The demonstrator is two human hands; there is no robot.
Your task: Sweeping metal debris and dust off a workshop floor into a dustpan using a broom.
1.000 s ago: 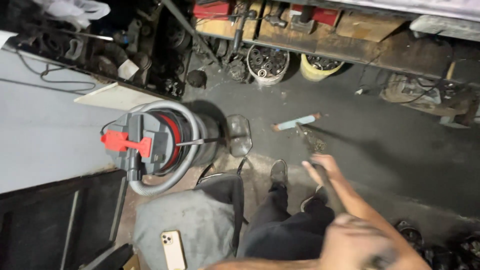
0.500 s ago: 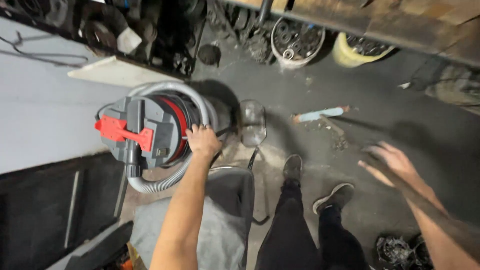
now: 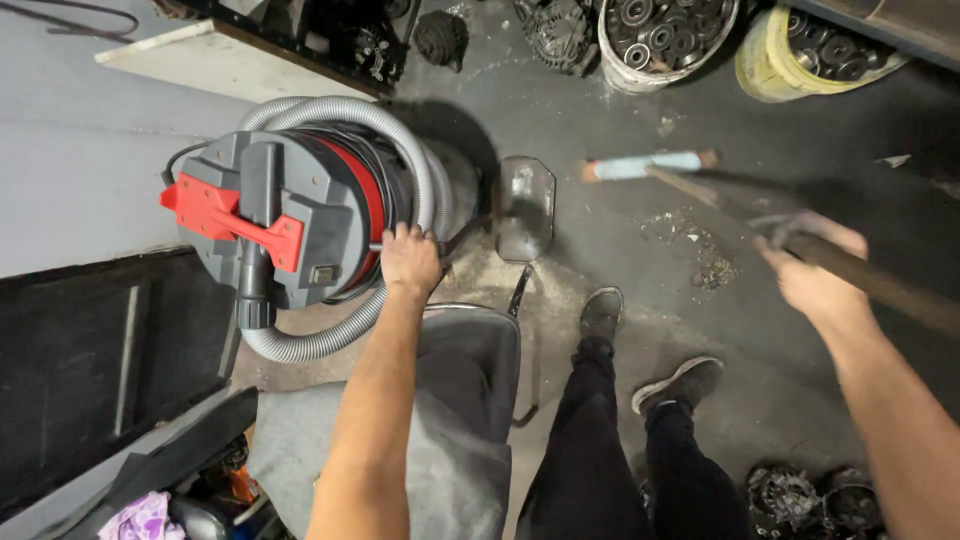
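Only one label-like item seen: small pale rectangular plate [image 3: 322, 274] on grey vacuum lid, just left of left grip [image 3: 410, 262], below red handle. Print too small to make out. No packages, signs or screens visible elsewhere.

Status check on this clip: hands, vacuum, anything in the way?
Left hand on vacuum hose. Right hand gripping broom handle. Dustpan and debris on floor ahead.
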